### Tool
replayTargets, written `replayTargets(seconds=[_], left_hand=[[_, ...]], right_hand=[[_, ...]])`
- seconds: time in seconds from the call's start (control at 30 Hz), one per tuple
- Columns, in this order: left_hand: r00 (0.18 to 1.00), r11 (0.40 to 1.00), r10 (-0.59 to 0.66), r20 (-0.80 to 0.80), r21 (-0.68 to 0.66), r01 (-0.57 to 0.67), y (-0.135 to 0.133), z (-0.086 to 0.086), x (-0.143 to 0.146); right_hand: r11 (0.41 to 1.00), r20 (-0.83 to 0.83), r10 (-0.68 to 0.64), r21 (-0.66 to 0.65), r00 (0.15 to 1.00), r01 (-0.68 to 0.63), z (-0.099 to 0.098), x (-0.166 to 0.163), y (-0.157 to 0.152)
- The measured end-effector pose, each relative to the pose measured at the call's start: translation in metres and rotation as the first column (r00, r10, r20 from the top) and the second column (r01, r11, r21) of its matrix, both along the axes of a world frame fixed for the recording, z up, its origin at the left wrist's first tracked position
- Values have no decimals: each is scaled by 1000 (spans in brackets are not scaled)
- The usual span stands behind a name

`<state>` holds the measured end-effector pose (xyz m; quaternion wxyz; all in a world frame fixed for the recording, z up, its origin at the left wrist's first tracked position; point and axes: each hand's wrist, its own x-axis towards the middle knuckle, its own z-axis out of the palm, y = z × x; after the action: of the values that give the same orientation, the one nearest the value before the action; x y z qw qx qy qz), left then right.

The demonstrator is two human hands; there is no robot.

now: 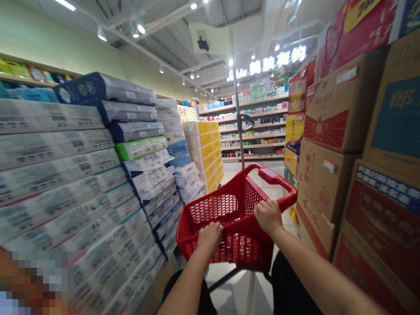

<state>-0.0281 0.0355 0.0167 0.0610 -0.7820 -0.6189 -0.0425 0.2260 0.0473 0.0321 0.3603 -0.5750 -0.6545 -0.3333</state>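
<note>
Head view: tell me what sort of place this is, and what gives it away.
Most likely a supermarket aisle: there is a red shopping cart, stacked wrapped packs on the left, and shelves of small packaged goods ahead.

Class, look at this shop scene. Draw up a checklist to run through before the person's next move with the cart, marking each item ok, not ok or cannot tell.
1. Left hand on the near rim of the red shopping cart: ok, fingers curled over it.
2. Right hand on the rim: ok, beside one end of the handle.
3. A hand around the handle's grip: not ok, both hands are on the rim.
4. Gap to the cardboard cartons on the right: ok, floor shows between.
5. Gap to the stacked tissue packs on the left: cannot tell, they meet in this view.
6. Cart's wheels: cannot tell, none visible.
</note>
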Motion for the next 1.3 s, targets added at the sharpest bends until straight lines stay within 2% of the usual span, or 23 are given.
replayTargets(seconds=[0.33,0.47,0.57,0.63,0.87,1.13,1.3], left_hand=[[992,997,-16,128,-70,26,5,10,9],[973,992,-62,220,-90,84,7,18,39],[952,986,-150,265,-34,165,8,21,65],[954,987,-146,262,-31,159,8,20,73],[986,999,-11,167,-47,19,3,14,47],[978,995,-36,204,-84,54,7,18,56],[979,990,81,186,-129,-57,8,16,39]], right_hand=[[1000,9,-4,9,1000,4,1,-1,1],[1000,17,-3,3,1000,3,0,-1,0],[1000,35,2,1,999,-2,-1,-1,-1],[1000,45,9,0,999,-9,-1,-1,-2],[1000,15,24,8,1000,-24,-1,-3,-2],[1000,13,27,3,1000,-27,-4,-3,0],[1000,23,26,0,999,-26,-4,-1,0]])
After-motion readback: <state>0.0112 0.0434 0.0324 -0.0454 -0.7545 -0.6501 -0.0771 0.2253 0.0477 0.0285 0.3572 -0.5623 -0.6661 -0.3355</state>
